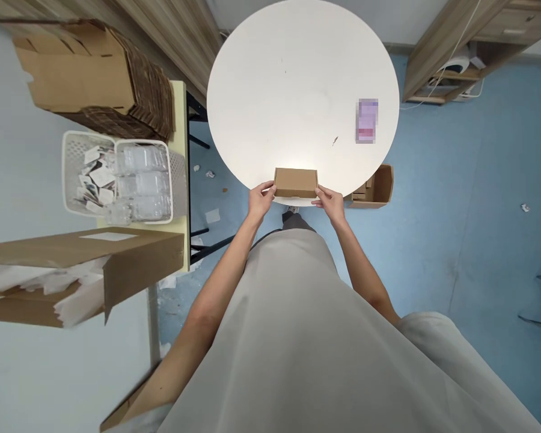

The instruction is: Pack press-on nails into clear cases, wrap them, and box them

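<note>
A small brown cardboard box [296,180], lid closed, is at the near edge of the round white table [297,78]. My left hand [261,199] grips its left end between thumb and fingers. At the right end, my right hand [330,202] holds the front corner in the same way, with some fingers reaching below the box. Whether the box's underside touches the tabletop is hidden from above. To the right on the table lies a blurred purple and pink rectangular item [366,121], apart from both hands.
Left of me, a pale yellow table [180,108] bears a stack of flat cardboard [81,69], white baskets [66,174] with cards and clear plastic packs, and a large open carton [139,258]. An open box [383,186] with smaller boxes stands below the round table's right edge.
</note>
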The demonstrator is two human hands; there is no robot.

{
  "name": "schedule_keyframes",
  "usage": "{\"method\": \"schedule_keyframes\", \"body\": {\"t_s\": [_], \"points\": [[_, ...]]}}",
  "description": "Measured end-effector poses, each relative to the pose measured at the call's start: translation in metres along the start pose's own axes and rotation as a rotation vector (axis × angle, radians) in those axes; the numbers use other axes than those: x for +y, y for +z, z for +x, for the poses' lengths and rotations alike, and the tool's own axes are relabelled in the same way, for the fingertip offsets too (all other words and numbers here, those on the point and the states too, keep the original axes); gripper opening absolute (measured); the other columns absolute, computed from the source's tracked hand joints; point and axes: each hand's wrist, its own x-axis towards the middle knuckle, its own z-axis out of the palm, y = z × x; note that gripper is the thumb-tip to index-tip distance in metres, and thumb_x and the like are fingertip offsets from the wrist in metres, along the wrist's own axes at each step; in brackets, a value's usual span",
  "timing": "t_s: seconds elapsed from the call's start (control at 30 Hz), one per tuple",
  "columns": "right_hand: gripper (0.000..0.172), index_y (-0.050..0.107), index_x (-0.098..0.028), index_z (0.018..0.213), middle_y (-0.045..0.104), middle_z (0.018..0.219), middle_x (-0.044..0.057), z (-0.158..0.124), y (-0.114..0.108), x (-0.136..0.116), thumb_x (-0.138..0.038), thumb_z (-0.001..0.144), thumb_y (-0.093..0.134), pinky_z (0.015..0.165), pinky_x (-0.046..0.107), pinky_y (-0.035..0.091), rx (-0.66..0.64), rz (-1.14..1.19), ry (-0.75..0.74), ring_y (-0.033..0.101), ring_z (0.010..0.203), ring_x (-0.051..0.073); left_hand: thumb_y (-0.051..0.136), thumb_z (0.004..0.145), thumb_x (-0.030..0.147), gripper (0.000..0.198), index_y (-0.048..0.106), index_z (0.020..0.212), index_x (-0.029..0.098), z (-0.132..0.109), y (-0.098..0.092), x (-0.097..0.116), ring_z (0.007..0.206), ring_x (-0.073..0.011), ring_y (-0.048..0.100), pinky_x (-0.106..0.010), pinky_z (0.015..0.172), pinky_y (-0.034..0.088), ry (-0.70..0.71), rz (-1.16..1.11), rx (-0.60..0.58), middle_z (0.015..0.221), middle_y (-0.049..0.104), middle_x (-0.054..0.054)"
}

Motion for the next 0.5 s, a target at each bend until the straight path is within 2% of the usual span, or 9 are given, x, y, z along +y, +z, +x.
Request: {"method": "schedule_keyframes", "body": {"t_s": [0.13, 0.27, 0.5], "points": [[0.043, 0.082, -0.018, 0.135, 0.089, 0.127, 0.008, -0.016, -0.024, 0.022, -0.043, 0.1, 0.087, 0.097, 0.037, 0.073, -0.016, 0.032, 0.021, 0.089, 0.106, 0.023, 0.08, 0.096, 0.041, 0.044, 0.083, 0.132, 0.017, -0.042, 0.027, -0.026, 0.122, -0.0278, 0.08, -0.037, 0.102, 0.067, -0.02, -0.069, 0.064, 0.141, 0.084, -0.014], [0.044, 0.077, -0.022, 0.126, 0.088, 0.129, 0.011, -0.038, -0.063, 0.05, -0.048, 0.093, 0.091, 0.102, 0.038, 0.07, -0.016, 0.06, 0.001, 0.087, 0.111, 0.022, 0.078, 0.097, 0.039, 0.046, 0.081, 0.137, 0.017, -0.082, 0.067, -0.046, 0.127, -0.0279, 0.08, -0.037, 0.103, 0.067, -0.036, -0.161, 0.07, 0.149, 0.08, -0.016], [0.039, 0.068, -0.023, 0.117, 0.086, 0.127, 0.011, -0.081, -0.15, 0.086, -0.053, 0.097, 0.085, 0.099, 0.034, 0.067, 0.068, 0.029, 0.052, 0.087, 0.108, 0.021, 0.079, 0.1, 0.047, 0.045, 0.082, 0.136, 0.019, -0.123, 0.147, -0.047, 0.133, -0.0311, 0.078, -0.041, 0.105, 0.067, -0.011, -0.147, -0.011, 0.15, 0.08, -0.016]]}}
